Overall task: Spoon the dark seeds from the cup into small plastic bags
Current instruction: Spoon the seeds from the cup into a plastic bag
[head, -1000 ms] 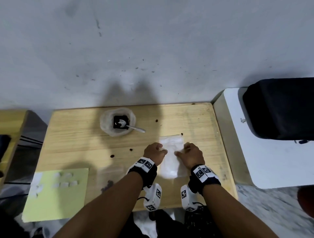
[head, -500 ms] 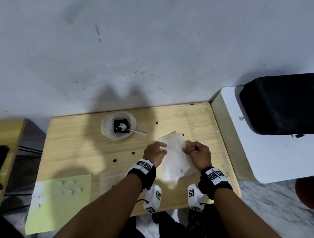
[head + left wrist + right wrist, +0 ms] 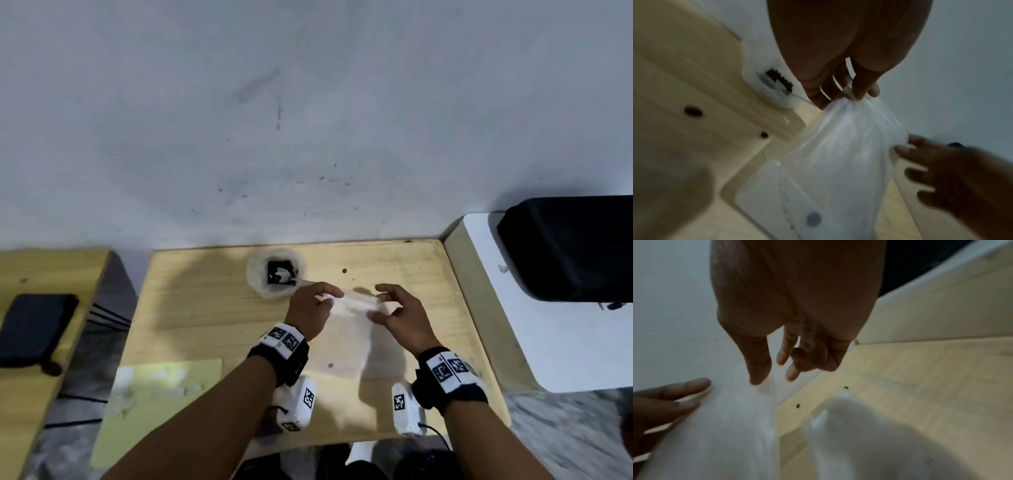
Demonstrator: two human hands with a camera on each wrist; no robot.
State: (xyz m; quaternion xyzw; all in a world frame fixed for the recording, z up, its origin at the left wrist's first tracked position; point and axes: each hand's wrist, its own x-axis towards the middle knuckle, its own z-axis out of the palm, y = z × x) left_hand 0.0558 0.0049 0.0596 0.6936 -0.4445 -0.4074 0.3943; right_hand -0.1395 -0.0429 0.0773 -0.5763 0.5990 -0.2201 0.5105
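Observation:
A clear plastic bag (image 3: 346,337) is lifted by its top edge over the wooden table (image 3: 205,308). My left hand (image 3: 327,298) pinches the bag's top left corner (image 3: 854,95) between thumb and fingers. My right hand (image 3: 380,303) is at the top right corner with fingers spread, and its thumb (image 3: 758,374) touches the bag's edge. One dark seed (image 3: 330,365) shows at the bag's lower end. The clear cup (image 3: 276,274) with dark seeds and a spoon (image 3: 298,281) stands just left of my left hand, at the table's back edge.
A yellow-green sheet (image 3: 191,377) with several small white bags lies at the front left. A loose seed (image 3: 344,270) lies near the cup. A black case (image 3: 565,246) sits on the white table to the right. A dark flat object (image 3: 30,329) lies on the left bench.
The bag has come up off the table and both hands have moved toward the cup. My right hand has gone from pinching the bag to spread fingers.

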